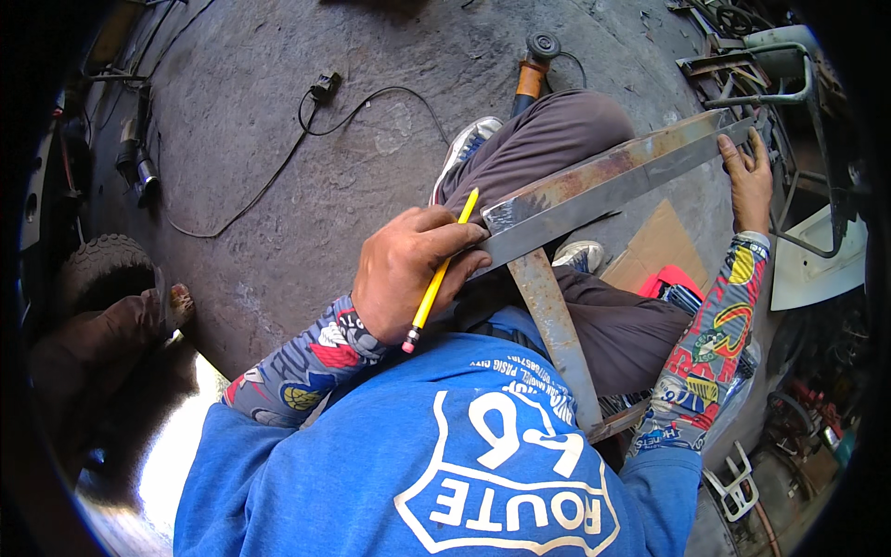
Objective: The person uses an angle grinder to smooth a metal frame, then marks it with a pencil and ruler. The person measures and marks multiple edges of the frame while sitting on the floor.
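Observation:
My left hand [413,269] is closed, with a yellow pencil [444,255] between its fingers, point up and eraser end toward my shirt. The same hand grips the near-left end of a long grey metal strip [603,197]. That strip lies along a partly rusty metal bar [594,172], whose left end looks bright and scraped. At the far right end, my right hand [747,181] pinches the strip and bar between thumb and fingers. The bar slants up to the right across my legs. Below it, a rusty flat metal piece [557,325] runs down toward my lap.
An angle grinder [531,79] lies beyond my knee. A black cord [269,200] curves over the concrete floor. Cardboard [661,246] is under the bar. Metal frames [784,97] and a white panel [817,260] stand right. Left are a tyre [107,265] and another person's foot [181,304].

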A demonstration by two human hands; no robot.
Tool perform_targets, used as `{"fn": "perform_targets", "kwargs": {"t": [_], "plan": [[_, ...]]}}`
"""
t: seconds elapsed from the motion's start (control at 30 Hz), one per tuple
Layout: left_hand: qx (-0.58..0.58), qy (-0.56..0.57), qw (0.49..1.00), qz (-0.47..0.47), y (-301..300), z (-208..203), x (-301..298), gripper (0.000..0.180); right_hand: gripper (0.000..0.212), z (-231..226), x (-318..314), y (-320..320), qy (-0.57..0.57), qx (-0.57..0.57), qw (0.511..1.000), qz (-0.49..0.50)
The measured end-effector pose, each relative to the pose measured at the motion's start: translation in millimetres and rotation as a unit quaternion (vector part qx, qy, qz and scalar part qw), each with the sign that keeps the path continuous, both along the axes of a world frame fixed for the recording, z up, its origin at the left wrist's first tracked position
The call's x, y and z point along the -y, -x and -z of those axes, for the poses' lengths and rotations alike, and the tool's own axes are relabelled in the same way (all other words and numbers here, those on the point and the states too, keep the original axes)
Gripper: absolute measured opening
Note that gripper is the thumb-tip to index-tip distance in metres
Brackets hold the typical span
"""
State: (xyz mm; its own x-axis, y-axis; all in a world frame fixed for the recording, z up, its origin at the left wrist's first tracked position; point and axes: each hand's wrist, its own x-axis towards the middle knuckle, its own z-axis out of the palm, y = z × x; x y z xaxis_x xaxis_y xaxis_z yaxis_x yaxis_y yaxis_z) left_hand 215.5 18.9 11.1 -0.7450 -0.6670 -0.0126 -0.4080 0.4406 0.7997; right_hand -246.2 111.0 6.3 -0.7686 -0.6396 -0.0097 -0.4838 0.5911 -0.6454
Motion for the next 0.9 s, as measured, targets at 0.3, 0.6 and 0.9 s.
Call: {"fn": "perform_targets", "kwargs": {"t": [0.3,0.6,0.9], "plan": [[-0.028,-0.125,0.992,-0.018,3,5,2,0.018,0.091,-3,1,0,0.007,0.033,0.999,0.001],[-0.033,-0.068,0.997,0.001,3,14,3,0.017,0.09,-6,3,-7,0.034,0.03,0.999,0.005],[-0.029,-0.083,0.996,0.0,10,9,7,0.019,0.097,-4,0,-5,0.004,-0.022,1.0,0.018]]}}
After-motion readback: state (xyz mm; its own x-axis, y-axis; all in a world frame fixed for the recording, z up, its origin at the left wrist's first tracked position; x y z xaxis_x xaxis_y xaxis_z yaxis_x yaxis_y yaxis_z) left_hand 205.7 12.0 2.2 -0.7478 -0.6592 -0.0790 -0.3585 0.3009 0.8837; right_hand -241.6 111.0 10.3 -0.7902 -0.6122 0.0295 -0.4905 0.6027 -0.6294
